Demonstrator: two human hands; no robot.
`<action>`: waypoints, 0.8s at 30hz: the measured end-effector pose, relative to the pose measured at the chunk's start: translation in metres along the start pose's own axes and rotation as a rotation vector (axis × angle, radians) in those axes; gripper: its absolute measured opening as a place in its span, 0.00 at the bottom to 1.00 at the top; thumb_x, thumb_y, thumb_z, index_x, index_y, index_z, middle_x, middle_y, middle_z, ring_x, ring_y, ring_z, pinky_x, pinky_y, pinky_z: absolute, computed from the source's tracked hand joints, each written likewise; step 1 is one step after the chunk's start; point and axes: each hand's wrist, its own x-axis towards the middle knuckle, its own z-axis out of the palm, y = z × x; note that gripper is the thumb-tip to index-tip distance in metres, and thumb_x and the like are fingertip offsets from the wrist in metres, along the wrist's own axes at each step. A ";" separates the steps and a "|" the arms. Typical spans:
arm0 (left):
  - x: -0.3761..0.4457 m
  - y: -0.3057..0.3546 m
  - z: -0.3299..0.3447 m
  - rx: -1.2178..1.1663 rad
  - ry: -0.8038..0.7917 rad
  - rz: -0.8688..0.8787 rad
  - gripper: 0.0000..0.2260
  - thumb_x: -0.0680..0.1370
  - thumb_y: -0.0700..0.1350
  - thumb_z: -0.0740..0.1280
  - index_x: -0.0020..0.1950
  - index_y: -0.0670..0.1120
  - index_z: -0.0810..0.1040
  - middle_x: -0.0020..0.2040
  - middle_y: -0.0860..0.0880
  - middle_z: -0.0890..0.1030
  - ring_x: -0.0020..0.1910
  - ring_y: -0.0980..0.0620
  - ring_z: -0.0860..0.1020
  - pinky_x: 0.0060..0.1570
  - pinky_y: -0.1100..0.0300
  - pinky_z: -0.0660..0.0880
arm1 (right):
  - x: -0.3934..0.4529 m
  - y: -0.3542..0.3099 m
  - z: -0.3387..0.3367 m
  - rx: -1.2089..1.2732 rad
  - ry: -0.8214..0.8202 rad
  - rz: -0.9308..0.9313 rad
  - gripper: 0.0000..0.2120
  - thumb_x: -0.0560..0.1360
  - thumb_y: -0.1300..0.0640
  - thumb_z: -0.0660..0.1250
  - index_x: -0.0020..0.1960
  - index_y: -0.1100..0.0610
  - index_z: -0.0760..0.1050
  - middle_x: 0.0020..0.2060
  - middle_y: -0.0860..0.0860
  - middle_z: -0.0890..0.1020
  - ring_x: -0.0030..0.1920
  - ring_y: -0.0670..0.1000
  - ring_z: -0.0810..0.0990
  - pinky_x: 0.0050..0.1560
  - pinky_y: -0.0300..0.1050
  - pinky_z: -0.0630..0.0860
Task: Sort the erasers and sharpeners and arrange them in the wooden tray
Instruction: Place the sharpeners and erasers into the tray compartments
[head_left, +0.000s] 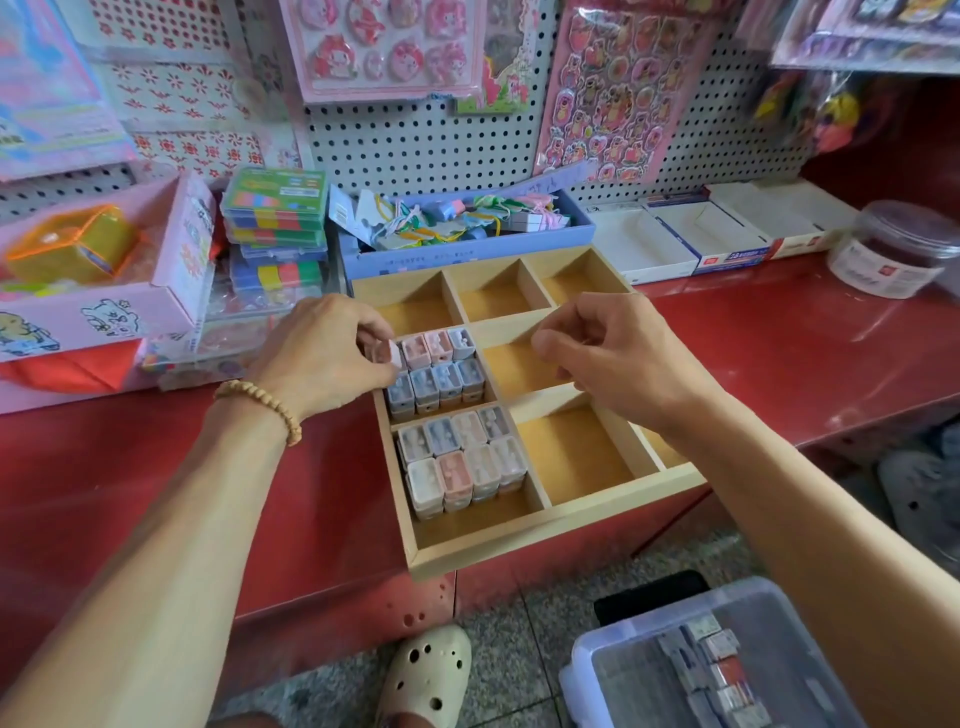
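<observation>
Nearest to me: my two bare forearms reach forward from the bottom corners; below them are a cream perforated clog (428, 675) on the speckled floor and a clear plastic bin (670, 670) at lower right with small boxed items inside.
Wooden tray: a pale wooden tray (524, 543) with dividers sits on the red counter (810, 353), its near edge hanging over the counter's front.
Near-left compartment: packed with small sharpeners (462, 462) in white, pink and pale blue cases, set in two rows and stacked.
Middle-left compartment: a second block of sharpeners (439, 371), pink ones behind, blue ones in front, also stacked.
Left hand: my left hand (327, 358) is over the left side of that middle compartment, thumb and fingertips pinching one white sharpener (393, 356) at the block's left edge; a beaded bracelet (270, 405) circles the wrist.
Right hand: my right hand (613, 353) hovers above the tray's middle, fingers curled inward; I cannot tell whether they pinch anything.
Other compartments: the three at the back and those to the right show bare yellow-brown floors.
Behind the tray: a blue box (467, 249) of tagged small items, just beyond the tray's far edge.
Left of tray: a stack of green and blue plastic cases (275, 223) and a pink cartoon box (104, 306).
Right side: white cardboard trays (691, 234) and a clear round tub (898, 249) with dark contents.
Back wall: white pegboard (415, 145) hung with pink sticker sheets (618, 88).
</observation>
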 end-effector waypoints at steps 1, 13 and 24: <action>0.001 0.000 0.001 0.012 -0.011 0.000 0.11 0.66 0.47 0.79 0.47 0.51 0.84 0.38 0.59 0.78 0.36 0.60 0.75 0.44 0.59 0.75 | 0.001 0.002 -0.001 -0.001 0.006 0.003 0.04 0.76 0.53 0.70 0.44 0.52 0.82 0.37 0.46 0.83 0.41 0.48 0.81 0.44 0.48 0.79; 0.006 0.005 0.003 0.072 -0.068 0.100 0.19 0.70 0.53 0.77 0.59 0.48 0.82 0.45 0.54 0.76 0.49 0.51 0.78 0.54 0.54 0.74 | 0.005 0.009 -0.003 -0.036 0.022 -0.033 0.03 0.75 0.54 0.71 0.44 0.52 0.82 0.34 0.44 0.82 0.36 0.43 0.78 0.41 0.42 0.77; -0.062 0.090 -0.017 -0.238 -0.256 0.246 0.14 0.72 0.56 0.73 0.56 0.54 0.81 0.48 0.58 0.80 0.45 0.63 0.79 0.41 0.72 0.71 | -0.042 -0.002 -0.049 -0.131 0.045 -0.051 0.03 0.74 0.52 0.72 0.43 0.50 0.82 0.37 0.42 0.82 0.38 0.39 0.78 0.43 0.38 0.74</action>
